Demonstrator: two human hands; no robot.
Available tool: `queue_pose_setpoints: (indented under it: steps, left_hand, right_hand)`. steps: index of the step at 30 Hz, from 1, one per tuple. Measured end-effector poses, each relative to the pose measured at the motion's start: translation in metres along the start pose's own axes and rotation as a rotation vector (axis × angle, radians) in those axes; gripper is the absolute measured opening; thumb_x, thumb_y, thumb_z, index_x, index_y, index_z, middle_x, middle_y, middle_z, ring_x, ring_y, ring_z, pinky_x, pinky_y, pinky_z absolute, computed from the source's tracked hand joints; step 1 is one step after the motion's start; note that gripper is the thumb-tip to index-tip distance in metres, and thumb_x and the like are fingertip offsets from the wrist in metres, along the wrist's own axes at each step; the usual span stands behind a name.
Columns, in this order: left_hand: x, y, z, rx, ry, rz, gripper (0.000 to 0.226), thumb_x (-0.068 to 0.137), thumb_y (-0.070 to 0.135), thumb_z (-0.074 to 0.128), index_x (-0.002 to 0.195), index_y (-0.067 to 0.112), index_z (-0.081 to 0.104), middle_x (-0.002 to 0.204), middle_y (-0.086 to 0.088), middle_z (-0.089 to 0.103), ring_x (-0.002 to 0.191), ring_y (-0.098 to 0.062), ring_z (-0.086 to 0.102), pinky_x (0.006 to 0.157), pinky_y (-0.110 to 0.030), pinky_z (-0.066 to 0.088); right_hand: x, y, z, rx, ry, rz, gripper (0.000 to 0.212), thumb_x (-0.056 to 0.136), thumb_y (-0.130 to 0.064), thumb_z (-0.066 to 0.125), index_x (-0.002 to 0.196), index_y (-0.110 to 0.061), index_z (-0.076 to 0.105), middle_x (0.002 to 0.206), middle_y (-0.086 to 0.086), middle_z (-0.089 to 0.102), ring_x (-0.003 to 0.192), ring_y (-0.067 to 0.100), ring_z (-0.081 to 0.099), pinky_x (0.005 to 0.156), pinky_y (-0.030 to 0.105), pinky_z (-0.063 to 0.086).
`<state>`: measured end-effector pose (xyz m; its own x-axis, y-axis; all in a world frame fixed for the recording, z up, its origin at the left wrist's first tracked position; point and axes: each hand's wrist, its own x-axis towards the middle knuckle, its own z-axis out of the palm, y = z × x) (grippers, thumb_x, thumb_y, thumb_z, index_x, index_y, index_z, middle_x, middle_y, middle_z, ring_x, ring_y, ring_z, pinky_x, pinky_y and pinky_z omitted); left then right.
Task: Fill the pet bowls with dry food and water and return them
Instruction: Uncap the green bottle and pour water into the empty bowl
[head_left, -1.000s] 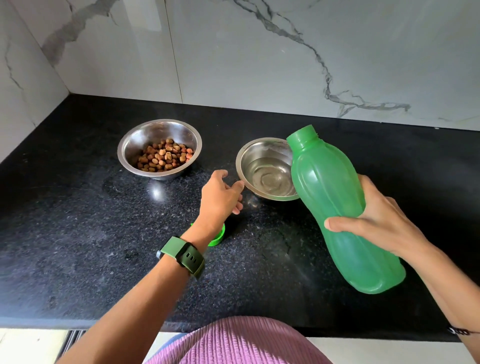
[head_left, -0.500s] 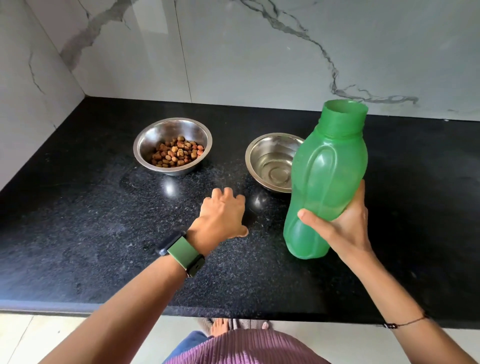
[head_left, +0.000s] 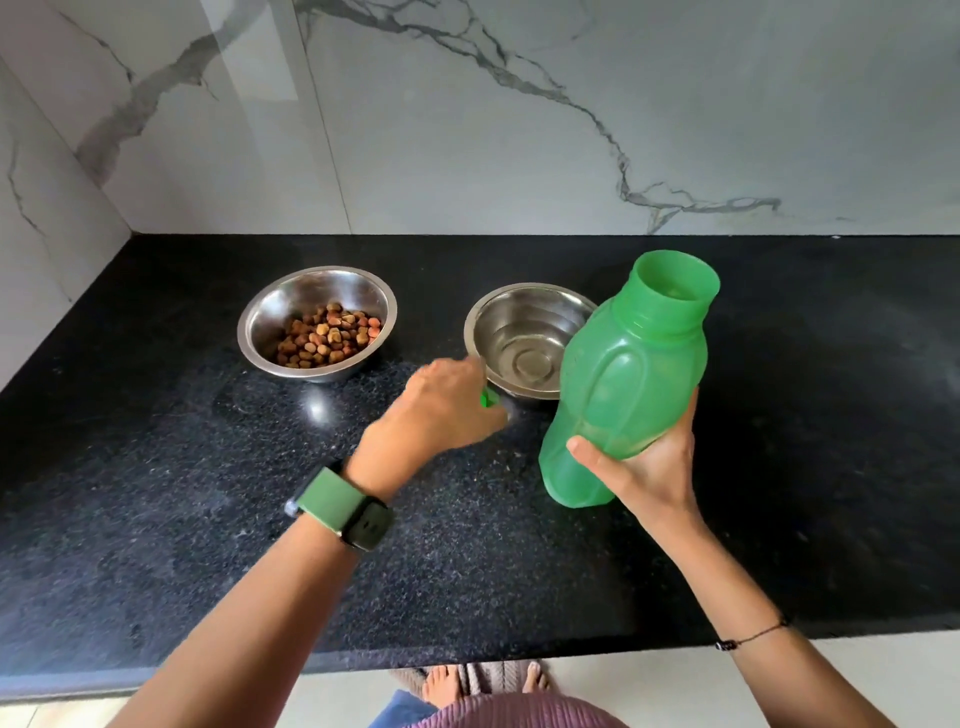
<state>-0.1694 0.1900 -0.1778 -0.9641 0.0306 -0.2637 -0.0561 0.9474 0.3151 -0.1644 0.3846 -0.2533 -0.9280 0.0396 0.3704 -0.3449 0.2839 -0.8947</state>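
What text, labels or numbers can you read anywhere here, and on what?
None readable.
Bottle: plain green, no label showing.
Watch: screen dark, nothing legible.
Both bowls, kibble and water: bare steel, no markings.
Counter and wall: no signs.

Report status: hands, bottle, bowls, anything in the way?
Left hand holds green cap. Right hand grips open bottle, upright. Kibble bowl filled; water bowl watered. Nothing blocking.

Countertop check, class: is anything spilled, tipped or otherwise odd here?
Nothing stands out. Both bowls, kibble and water, sit upright; no spill shows. The right hand holds the uncapped bottle.
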Motion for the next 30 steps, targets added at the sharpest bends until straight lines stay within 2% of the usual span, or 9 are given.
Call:
queue_pose_setpoints:
  steps: [4, 6, 8, 11, 15, 18, 22, 26, 30]
  left_hand:
    - [-0.008, 0.018, -0.051, -0.445, 0.096, 0.122, 0.033, 0.086, 0.038, 0.062, 0.112, 0.019, 0.054, 0.101, -0.004, 0.062, 0.089, -0.021, 0.062, 0.078, -0.033, 0.053]
    - [-0.014, 0.031, -0.067, -0.793, 0.263, 0.274, 0.024, 0.084, 0.04, 0.062, 0.102, 0.025, 0.058, 0.094, -0.003, 0.065, 0.086, -0.02, 0.064, 0.075, -0.033, 0.053]
    - [-0.019, 0.047, -0.079, -0.98, 0.432, 0.445, 0.021, 0.084, 0.036, 0.057, 0.104, 0.03, 0.055, 0.086, 0.003, 0.061, 0.08, -0.016, 0.061, 0.071, -0.028, 0.051]
    - [-0.026, 0.074, -0.085, -1.155, 0.474, 0.742, 0.025, 0.09, 0.02, 0.053, 0.114, 0.026, 0.053, 0.085, 0.0, 0.051, 0.085, -0.019, 0.05, 0.079, -0.031, 0.047]
    - [-0.024, 0.099, -0.067, -1.123, 0.608, 0.909, 0.023, 0.088, 0.015, 0.053, 0.11, 0.02, 0.049, 0.103, -0.004, 0.051, 0.092, -0.013, 0.05, 0.083, -0.027, 0.045]
    - [-0.016, 0.103, -0.039, -1.047, 0.671, 0.894, 0.028, 0.084, 0.025, 0.062, 0.106, 0.024, 0.046, 0.113, -0.007, 0.048, 0.108, -0.019, 0.05, 0.093, -0.038, 0.044]
    - [-0.009, 0.099, -0.013, -0.917, 0.762, 0.884, 0.037, 0.083, 0.039, 0.064, 0.107, 0.017, 0.048, 0.117, -0.01, 0.045, 0.119, -0.022, 0.045, 0.099, -0.039, 0.04]
    - [-0.01, 0.099, -0.006, -0.849, 0.844, 0.833, 0.036, 0.078, 0.026, 0.07, 0.104, 0.009, 0.051, 0.115, -0.009, 0.045, 0.118, -0.023, 0.046, 0.096, -0.035, 0.043]
    - [-0.012, 0.103, -0.004, -0.771, 0.861, 0.779, 0.037, 0.078, 0.02, 0.069, 0.101, -0.004, 0.053, 0.111, -0.01, 0.044, 0.115, -0.022, 0.045, 0.095, -0.026, 0.041]
  right_hand:
    - [0.0, 0.003, -0.002, -0.016, 0.004, 0.027, 0.087, 0.045, -0.046, 0.078, 0.117, -0.036, 0.029, 0.112, -0.017, 0.052, 0.102, -0.01, 0.054, 0.087, 0.015, 0.046]
    - [-0.001, 0.003, -0.003, -0.021, 0.008, 0.037, 0.086, 0.045, -0.047, 0.078, 0.116, -0.038, 0.03, 0.111, -0.015, 0.053, 0.102, -0.011, 0.054, 0.086, 0.014, 0.046]
    - [-0.003, 0.002, -0.002, -0.013, 0.005, 0.052, 0.085, 0.044, -0.048, 0.076, 0.115, -0.04, 0.031, 0.111, -0.017, 0.053, 0.101, -0.013, 0.054, 0.084, 0.01, 0.045]
    - [-0.004, 0.0, -0.003, -0.013, 0.001, 0.074, 0.084, 0.044, -0.048, 0.074, 0.115, -0.043, 0.029, 0.111, -0.019, 0.052, 0.099, -0.016, 0.053, 0.081, 0.005, 0.044]
    - [-0.005, -0.003, -0.003, 0.006, -0.019, 0.099, 0.082, 0.044, -0.047, 0.072, 0.114, -0.042, 0.03, 0.108, -0.021, 0.053, 0.095, -0.022, 0.052, 0.076, 0.0, 0.042]
    - [-0.006, -0.004, -0.004, 0.017, -0.032, 0.121, 0.083, 0.045, -0.051, 0.073, 0.115, -0.04, 0.03, 0.108, -0.023, 0.054, 0.096, -0.022, 0.053, 0.077, 0.002, 0.043]
    - [-0.006, -0.003, -0.007, 0.003, -0.055, 0.147, 0.095, 0.045, -0.056, 0.074, 0.124, -0.034, 0.025, 0.109, -0.02, 0.056, 0.098, -0.017, 0.056, 0.077, 0.007, 0.046]
    - [-0.008, -0.001, -0.007, -0.011, -0.056, 0.16, 0.098, 0.047, -0.052, 0.076, 0.127, -0.037, 0.023, 0.112, -0.015, 0.058, 0.104, 0.0, 0.06, 0.083, 0.022, 0.052]
    - [-0.008, -0.001, -0.008, -0.018, -0.047, 0.161, 0.091, 0.048, -0.05, 0.079, 0.121, -0.048, 0.024, 0.109, -0.021, 0.058, 0.102, -0.006, 0.06, 0.081, 0.021, 0.052]
